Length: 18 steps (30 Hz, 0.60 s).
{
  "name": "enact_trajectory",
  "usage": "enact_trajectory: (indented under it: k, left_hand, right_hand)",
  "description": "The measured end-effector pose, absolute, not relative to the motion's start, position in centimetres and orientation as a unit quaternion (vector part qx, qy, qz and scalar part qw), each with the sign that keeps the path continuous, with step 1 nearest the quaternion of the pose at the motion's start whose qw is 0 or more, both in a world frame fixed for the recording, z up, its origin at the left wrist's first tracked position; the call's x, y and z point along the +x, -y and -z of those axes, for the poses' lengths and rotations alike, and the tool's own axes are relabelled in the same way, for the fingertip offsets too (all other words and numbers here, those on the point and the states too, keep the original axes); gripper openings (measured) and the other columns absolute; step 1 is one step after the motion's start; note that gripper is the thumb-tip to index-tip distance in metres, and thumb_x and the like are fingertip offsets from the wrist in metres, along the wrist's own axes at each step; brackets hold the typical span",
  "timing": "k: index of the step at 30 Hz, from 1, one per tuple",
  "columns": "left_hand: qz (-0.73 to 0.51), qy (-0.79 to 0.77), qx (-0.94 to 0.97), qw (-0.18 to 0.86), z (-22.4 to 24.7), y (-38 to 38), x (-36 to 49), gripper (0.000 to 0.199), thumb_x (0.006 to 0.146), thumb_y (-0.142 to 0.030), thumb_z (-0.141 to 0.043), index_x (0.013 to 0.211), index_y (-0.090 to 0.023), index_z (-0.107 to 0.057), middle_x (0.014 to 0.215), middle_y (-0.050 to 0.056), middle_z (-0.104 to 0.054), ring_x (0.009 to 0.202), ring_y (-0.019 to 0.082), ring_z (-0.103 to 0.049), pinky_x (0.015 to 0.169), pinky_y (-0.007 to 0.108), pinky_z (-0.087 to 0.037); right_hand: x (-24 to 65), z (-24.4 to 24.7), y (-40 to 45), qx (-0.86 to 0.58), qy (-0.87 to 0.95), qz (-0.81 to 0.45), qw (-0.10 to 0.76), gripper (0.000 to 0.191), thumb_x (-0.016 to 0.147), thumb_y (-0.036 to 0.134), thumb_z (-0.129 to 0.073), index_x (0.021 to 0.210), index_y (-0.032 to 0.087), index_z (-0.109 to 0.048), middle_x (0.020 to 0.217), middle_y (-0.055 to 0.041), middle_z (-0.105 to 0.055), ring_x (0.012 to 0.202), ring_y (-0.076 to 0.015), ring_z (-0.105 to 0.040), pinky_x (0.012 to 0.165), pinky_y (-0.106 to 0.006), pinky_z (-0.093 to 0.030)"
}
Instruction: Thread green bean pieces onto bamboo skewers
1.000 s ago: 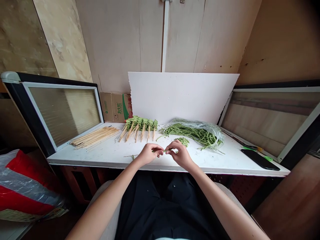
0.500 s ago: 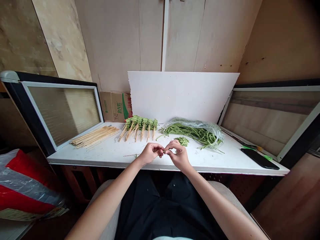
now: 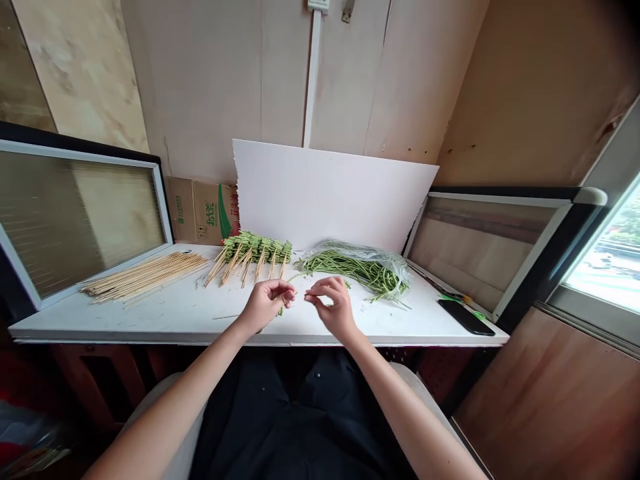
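My left hand (image 3: 267, 303) is raised just above the table's front part, thumb and fingertips pinched together. A tiny pale tip shows at its fingertips, too small to name. Across a small gap, my right hand (image 3: 334, 307) also holds its thumb and fingers in a pinch; what lies between them cannot be made out. A thin bamboo skewer (image 3: 226, 317) shows on the table left of my left hand, partly hidden by it. A bit of green bean (image 3: 281, 311) peeks out below the left fingers. Behind my right hand, cut green pieces (image 3: 348, 285) are mostly covered.
Long green beans (image 3: 350, 267) lie in a clear plastic bag at the back right. Filled bean skewers (image 3: 257, 248) are stacked at the back, with loose bamboo skewers (image 3: 145, 277) to their left. A black phone (image 3: 465, 317) rests near the right edge of the white table (image 3: 170, 320).
My hands, touching at the fingertips before, have come apart with a small gap between them. The camera view has turned to the right, bringing a window in.
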State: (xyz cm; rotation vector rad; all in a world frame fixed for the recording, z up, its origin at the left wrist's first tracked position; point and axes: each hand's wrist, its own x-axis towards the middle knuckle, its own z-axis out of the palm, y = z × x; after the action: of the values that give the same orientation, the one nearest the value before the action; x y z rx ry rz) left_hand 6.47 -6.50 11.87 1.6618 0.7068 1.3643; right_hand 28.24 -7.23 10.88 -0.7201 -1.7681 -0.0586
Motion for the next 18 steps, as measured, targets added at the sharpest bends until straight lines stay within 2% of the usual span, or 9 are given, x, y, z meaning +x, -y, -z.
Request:
enact_trajectory:
  k: [3,6,8,11,15,18]
  left_hand:
    - [-0.548,-0.319,0.678,0.371,-11.8,5.9,6.0,0.034,0.084,-0.047,-0.081,0.091,-0.014,-0.078,0.078,0.007,-0.074,0.061,0.015,-0.064,0.055,0.026,-0.050]
    - [-0.545,-0.324,0.697,0.335,-11.7,5.8,5.9,0.034,0.085,-0.047,-0.081,0.092,-0.014,-0.080,0.085,0.009,-0.078,0.072,0.018,-0.069,0.063,0.028,-0.054]
    - [-0.542,-0.323,0.708,0.318,-11.7,5.9,5.9,0.033,0.088,-0.046,-0.079,0.095,-0.015,-0.081,0.090,0.010,-0.078,0.079,0.020,-0.070,0.068,0.028,-0.055]
    - [-0.530,-0.328,0.719,0.306,-11.8,6.1,6.0,0.033,0.094,-0.045,-0.071,0.103,-0.015,-0.081,0.091,0.010,-0.078,0.074,0.017,-0.068,0.065,0.028,-0.055]
    - [-0.520,-0.324,0.726,0.312,-11.7,6.2,6.0,0.036,0.101,-0.043,-0.059,0.111,-0.014,-0.077,0.093,0.010,-0.076,0.069,0.015,-0.064,0.064,0.028,-0.056]
    - [-0.519,-0.333,0.721,0.317,-11.4,6.0,6.0,0.035,0.101,-0.044,-0.060,0.116,-0.015,-0.074,0.095,0.010,-0.075,0.072,0.015,-0.065,0.067,0.030,-0.059]
  right_hand:
    - [31.4,-10.3,4.8,-0.386,0.748,0.054,0.537,0.018,0.095,0.041,-0.075,0.095,0.025,-0.083,0.089,-0.0079,-0.068,0.092,-0.0270,-0.058,0.089,-0.045,-0.046]
    - [34.6,-8.8,2.5,-0.480,0.741,0.031,0.468,0.029,0.095,0.049,-0.073,0.090,0.022,-0.083,0.083,-0.0093,-0.069,0.090,-0.0290,-0.058,0.087,-0.045,-0.046]
    - [36.2,-7.7,1.6,-0.511,0.758,-0.022,0.405,0.030,0.093,0.049,-0.074,0.086,0.021,-0.083,0.084,-0.0094,-0.073,0.087,-0.0287,-0.062,0.086,-0.044,-0.047]
    - [37.5,-6.4,1.1,-0.505,0.793,-0.070,0.333,0.025,0.091,0.046,-0.076,0.086,0.023,-0.083,0.088,-0.0087,-0.078,0.090,-0.0287,-0.066,0.089,-0.043,-0.048]
    - [37.7,-5.7,1.0,-0.497,0.811,-0.050,0.306,0.022,0.089,0.045,-0.077,0.085,0.024,-0.083,0.089,-0.0092,-0.078,0.101,-0.0317,-0.064,0.094,-0.044,-0.048]
    - [37.5,-6.0,1.1,-0.501,0.803,-0.043,0.320,0.029,0.091,0.050,-0.074,0.090,0.023,-0.083,0.092,-0.0110,-0.078,0.097,-0.0314,-0.064,0.092,-0.045,-0.049]
